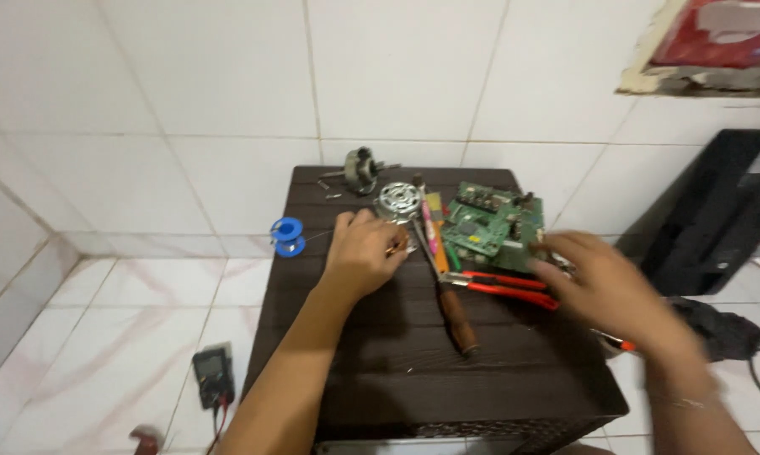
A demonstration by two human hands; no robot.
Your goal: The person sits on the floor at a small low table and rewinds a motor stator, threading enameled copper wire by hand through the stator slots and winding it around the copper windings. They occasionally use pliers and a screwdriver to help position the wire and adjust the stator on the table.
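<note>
As the head view has it, both hands are over a dark slatted table (447, 379) and well apart from each other. Left hand (365, 248) sits knuckles-up at the middle of the tool cluster, fingers curled in, with something small and shiny at the tips; I can't tell if it's actually pinched. A thin wire runs from there toward the blue spool (288, 234) at the table's left edge. Right hand (603, 291) is motion-blurred, fingers spread over the near corner of the green circuit board (489, 227), just above the red-handled pliers (506, 286); grip unreadable. My read: the hands are working at the board end, wire side left, board side right. Any pickup here needs a fine pinch, since the pliers, a wooden-handled tool (456, 312) and some pens lie overlapped. No containers: no tray or bin, everything lies loose, including a round metal part (398, 200) and a small motor piece (361, 168) at the back. Multimeter (213, 377) is on the floor, left.
</note>
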